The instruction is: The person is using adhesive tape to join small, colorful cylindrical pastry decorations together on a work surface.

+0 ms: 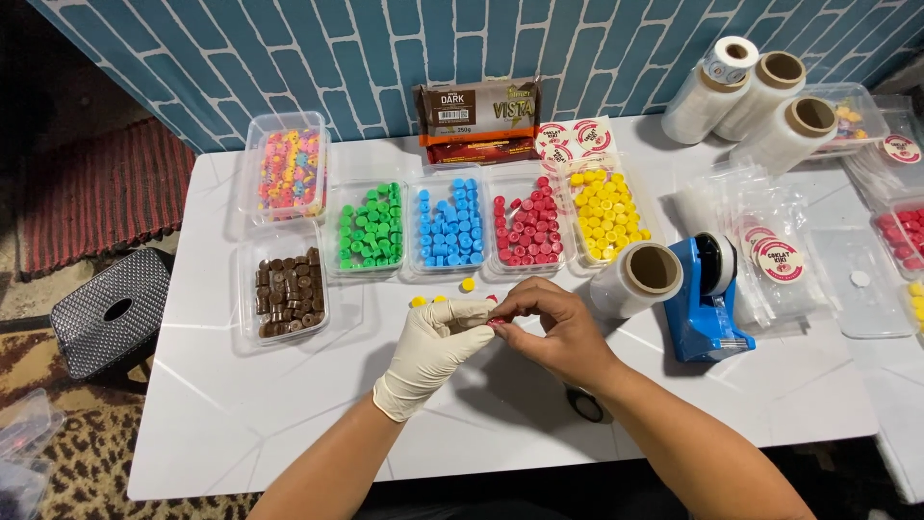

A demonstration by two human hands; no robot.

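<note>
We see our gloved left hand [435, 349] and bare right hand [558, 327] meeting over the white tabletop [241, 404]; the fingers [515, 300] of both are pinched together on a small red piece [496, 325], held just above the tabletop in front of the trays; most of it is hidden, so we cannot tell its exact shape. We judge it light and stiff, likely smooth and a bit slippery, possibly soft enough to mark under pressure; a fingertip grip on its sides seems best.

Just beyond the hands lie loose yellow pieces [468, 284]; behind them stand clear trays of green pieces [371, 229], blue pieces [450, 223], red pieces [527, 229] and yellow ones [606, 207]; a tray of brown pieces [289, 292] sits to the left, a mixed-colour tub [287, 171] behind it. To the right are a film roll [637, 279] and a blue tape dispenser [707, 299].
</note>
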